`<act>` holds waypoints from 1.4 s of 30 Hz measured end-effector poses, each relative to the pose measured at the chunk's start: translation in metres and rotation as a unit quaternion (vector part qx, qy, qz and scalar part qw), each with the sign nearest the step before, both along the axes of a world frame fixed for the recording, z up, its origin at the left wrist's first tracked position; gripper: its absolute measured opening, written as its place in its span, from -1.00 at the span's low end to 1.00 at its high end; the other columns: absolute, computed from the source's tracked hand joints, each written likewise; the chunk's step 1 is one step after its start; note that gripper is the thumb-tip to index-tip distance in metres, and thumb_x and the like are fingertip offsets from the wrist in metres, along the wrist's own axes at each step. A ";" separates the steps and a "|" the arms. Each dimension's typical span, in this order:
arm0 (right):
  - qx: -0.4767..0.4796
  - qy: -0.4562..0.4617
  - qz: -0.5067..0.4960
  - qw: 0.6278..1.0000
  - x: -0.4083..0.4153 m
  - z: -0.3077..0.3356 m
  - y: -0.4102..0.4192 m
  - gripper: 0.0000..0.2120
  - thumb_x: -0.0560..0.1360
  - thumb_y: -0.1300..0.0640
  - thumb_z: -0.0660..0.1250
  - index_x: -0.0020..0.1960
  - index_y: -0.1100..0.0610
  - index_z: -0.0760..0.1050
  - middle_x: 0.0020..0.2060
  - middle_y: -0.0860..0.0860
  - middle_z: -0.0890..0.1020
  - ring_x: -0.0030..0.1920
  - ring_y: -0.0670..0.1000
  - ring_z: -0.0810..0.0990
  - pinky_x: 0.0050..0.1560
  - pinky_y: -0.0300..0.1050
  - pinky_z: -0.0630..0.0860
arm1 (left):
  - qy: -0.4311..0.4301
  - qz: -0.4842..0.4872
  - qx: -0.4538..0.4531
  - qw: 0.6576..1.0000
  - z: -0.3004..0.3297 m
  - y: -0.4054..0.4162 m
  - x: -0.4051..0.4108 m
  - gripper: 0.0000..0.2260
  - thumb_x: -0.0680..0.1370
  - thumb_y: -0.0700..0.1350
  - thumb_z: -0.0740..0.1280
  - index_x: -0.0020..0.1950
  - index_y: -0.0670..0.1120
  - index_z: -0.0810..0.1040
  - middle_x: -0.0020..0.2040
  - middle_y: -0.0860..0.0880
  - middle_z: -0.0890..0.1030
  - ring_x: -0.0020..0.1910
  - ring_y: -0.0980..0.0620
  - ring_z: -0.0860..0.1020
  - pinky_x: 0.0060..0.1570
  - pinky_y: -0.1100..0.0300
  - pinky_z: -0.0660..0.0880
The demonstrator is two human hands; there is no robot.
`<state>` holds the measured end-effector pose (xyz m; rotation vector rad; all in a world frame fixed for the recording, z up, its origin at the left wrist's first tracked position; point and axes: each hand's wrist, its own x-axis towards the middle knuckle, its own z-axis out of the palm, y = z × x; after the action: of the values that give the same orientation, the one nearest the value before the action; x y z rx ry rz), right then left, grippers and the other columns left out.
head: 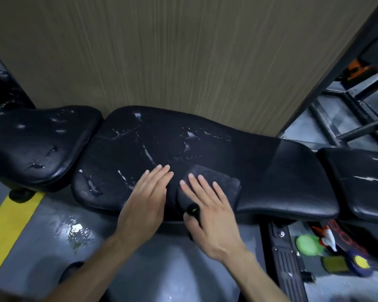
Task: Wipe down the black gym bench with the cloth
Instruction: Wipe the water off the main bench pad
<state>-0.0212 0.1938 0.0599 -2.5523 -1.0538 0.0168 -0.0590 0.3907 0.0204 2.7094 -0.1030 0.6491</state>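
Observation:
The black gym bench (288, 179) runs left to right across the view, against a wood-grain wall. Its long middle pad is wet, with streaks and beads of liquid on the left and centre. A folded dark grey cloth (225, 182) lies on that pad near the front edge. My right hand (210, 212) presses flat on the cloth with straight, spread fingers. A small black object with a green mark sits by its thumb. My left hand (146, 199) lies flat on the wet pad just left of the cloth, fingers straight.
A separate black pad (37, 144) with droplets sits at the left, another pad (362, 184) at the right. Black metal frame bars (336, 118) stand back right. Cleaning items including a green sponge (309, 245) lie on the floor at lower right. Yellow floor line (11, 223) at left.

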 end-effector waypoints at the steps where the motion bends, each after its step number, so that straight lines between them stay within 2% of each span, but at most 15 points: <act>1: 0.017 0.017 0.004 1.000 0.008 0.002 -0.009 -0.37 0.54 -0.09 0.11 0.61 -0.07 0.19 0.61 -0.12 0.17 0.62 -0.12 0.01 0.60 -0.01 -0.05 | 0.000 -0.004 -0.008 1.000 -0.001 0.001 0.000 -0.58 0.63 -0.30 0.16 0.50 -0.19 0.40 0.53 -0.08 0.41 0.57 -0.04 0.30 0.53 -0.11 0.25; 3: 0.046 0.029 -0.051 0.997 0.026 0.002 -0.035 -0.39 0.52 -0.07 0.11 0.58 -0.08 0.27 0.58 -0.13 0.25 0.61 -0.12 0.10 0.60 -0.04 -0.03 | 0.002 -0.014 -0.017 1.000 -0.001 0.001 -0.001 -0.55 0.59 -0.35 0.19 0.49 -0.19 0.40 0.53 -0.08 0.41 0.56 -0.05 0.30 0.54 -0.10 0.23; 6: 0.060 0.032 -0.232 0.970 0.043 -0.001 -0.074 -0.37 0.49 -0.10 0.04 0.56 -0.06 0.31 0.57 -0.11 0.27 0.60 -0.07 0.13 0.59 -0.08 -0.07 | -0.003 -0.027 -0.024 0.999 -0.001 0.001 -0.001 -0.55 0.59 -0.37 0.19 0.49 -0.20 0.41 0.52 -0.09 0.42 0.56 -0.06 0.32 0.55 -0.10 0.22; 9: 0.077 0.014 -0.326 0.942 0.016 -0.009 -0.049 -0.33 0.47 -0.12 0.05 0.57 -0.02 0.29 0.59 -0.06 0.24 0.61 -0.02 0.12 0.60 0.02 -0.04 | -0.010 -0.031 -0.017 0.999 -0.003 0.001 -0.001 -0.54 0.57 -0.41 0.21 0.47 -0.22 0.43 0.50 -0.11 0.44 0.54 -0.08 0.36 0.52 -0.12 0.26; 13: 0.098 0.040 -0.166 0.980 -0.067 -0.014 0.036 -0.31 0.50 -0.05 0.15 0.62 -0.08 0.13 0.63 -0.14 0.09 0.63 -0.10 -0.05 0.60 -0.03 -0.18 | 0.000 -0.044 -0.061 0.997 0.002 0.003 -0.001 -0.56 0.59 -0.28 0.10 0.46 -0.20 0.44 0.51 -0.10 0.44 0.53 -0.08 0.36 0.52 -0.11 0.25; 16: 0.088 0.063 -0.079 0.991 -0.066 -0.001 0.023 -0.34 0.52 -0.01 0.17 0.61 -0.11 0.16 0.60 -0.22 0.14 0.61 -0.18 0.00 0.59 -0.13 -0.13 | 0.002 -0.053 -0.128 0.990 0.009 0.008 -0.004 -0.54 0.58 -0.31 0.09 0.48 -0.17 0.44 0.52 -0.06 0.43 0.56 -0.03 0.32 0.57 -0.04 0.16; 18: 0.104 0.081 -0.114 0.985 -0.042 0.008 -0.007 -0.39 0.50 0.03 0.19 0.56 -0.09 0.30 0.54 -0.27 0.26 0.58 -0.20 0.13 0.57 -0.22 -0.03 | 0.002 -0.063 -0.152 0.986 0.014 0.015 -0.009 -0.51 0.56 -0.40 0.12 0.47 -0.14 0.46 0.50 -0.03 0.44 0.54 0.00 0.33 0.58 0.01 0.15; 20: 0.116 0.079 -0.238 0.961 -0.012 0.014 -0.040 -0.42 0.49 0.04 0.17 0.52 -0.04 0.37 0.49 -0.27 0.30 0.56 -0.12 0.22 0.52 -0.35 -0.03 | -0.005 -0.060 -0.146 0.987 0.017 0.025 -0.016 -0.54 0.56 -0.39 0.17 0.42 -0.11 0.51 0.45 0.00 0.50 0.51 0.03 0.38 0.55 0.03 0.20; 21: 0.112 0.078 -0.299 0.944 -0.001 0.015 -0.050 -0.41 0.49 0.01 0.12 0.53 -0.01 0.36 0.51 -0.20 0.30 0.57 -0.07 0.21 0.51 -0.34 -0.04 | -0.009 -0.054 -0.139 0.989 0.018 0.031 -0.020 -0.57 0.57 -0.37 0.19 0.39 -0.10 0.54 0.42 0.00 0.53 0.48 0.03 0.42 0.54 0.02 0.23; 23: 0.078 0.068 -0.371 0.923 0.005 0.011 -0.042 -0.33 0.49 -0.09 -0.01 0.58 0.03 0.28 0.58 -0.05 0.25 0.60 -0.02 0.12 0.58 -0.11 -0.07 | -0.016 -0.040 -0.132 0.990 0.017 0.040 -0.029 -0.64 0.59 -0.31 0.22 0.33 -0.10 0.59 0.36 0.01 0.59 0.44 0.04 0.46 0.51 0.03 0.28; 26: 0.067 0.018 -0.321 0.945 -0.031 -0.005 0.023 -0.27 0.46 -0.16 -0.06 0.60 0.01 0.22 0.61 -0.03 0.16 0.63 -0.02 0.01 0.61 0.08 -0.12 | -0.024 -0.026 -0.133 0.990 0.017 0.048 -0.037 -0.67 0.59 -0.28 0.22 0.30 -0.10 0.61 0.32 0.02 0.61 0.41 0.06 0.47 0.49 0.05 0.30; 31: 0.063 0.034 -0.104 0.992 -0.085 0.000 0.079 -0.33 0.49 -0.05 0.05 0.61 -0.07 0.17 0.61 -0.18 0.10 0.61 -0.20 -0.09 0.60 -0.10 -0.20 | -0.036 -0.003 -0.164 0.986 0.024 0.051 -0.035 -0.59 0.56 -0.27 0.10 0.29 -0.11 0.61 0.29 0.00 0.63 0.38 0.02 0.50 0.46 0.04 0.33; 35: 0.104 0.077 -0.193 0.973 -0.033 0.007 0.013 -0.41 0.48 -0.01 0.09 0.53 -0.09 0.35 0.53 -0.24 0.27 0.58 -0.17 0.13 0.60 -0.10 -0.06 | -0.041 0.019 -0.196 0.980 0.028 0.062 -0.037 -0.62 0.55 -0.32 0.14 0.24 -0.10 0.63 0.25 0.03 0.64 0.36 0.02 0.51 0.42 0.01 0.38; 39: 0.103 0.069 -0.362 0.924 -0.020 0.004 0.001 -0.31 0.47 -0.12 -0.05 0.56 -0.01 0.30 0.58 -0.11 0.22 0.61 -0.08 0.07 0.61 -0.01 -0.14 | -0.041 0.044 -0.203 0.977 0.030 0.076 -0.048 -0.67 0.58 -0.29 0.17 0.20 -0.08 0.65 0.19 0.06 0.67 0.32 0.04 0.54 0.41 0.08 0.37; 42: 0.100 0.013 -0.299 0.949 -0.059 -0.010 0.069 -0.30 0.46 -0.15 -0.01 0.59 -0.04 0.25 0.61 -0.10 0.16 0.62 -0.10 -0.01 0.61 0.03 -0.18 | -0.043 0.064 -0.207 0.975 0.033 0.086 -0.056 -0.68 0.59 -0.28 0.17 0.19 -0.07 0.65 0.18 0.07 0.67 0.29 0.07 0.54 0.37 0.23 0.36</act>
<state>-0.0806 0.2624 0.0504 -2.5642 -0.2209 -0.2063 -0.1146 0.4772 0.0531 2.2988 0.1698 0.7340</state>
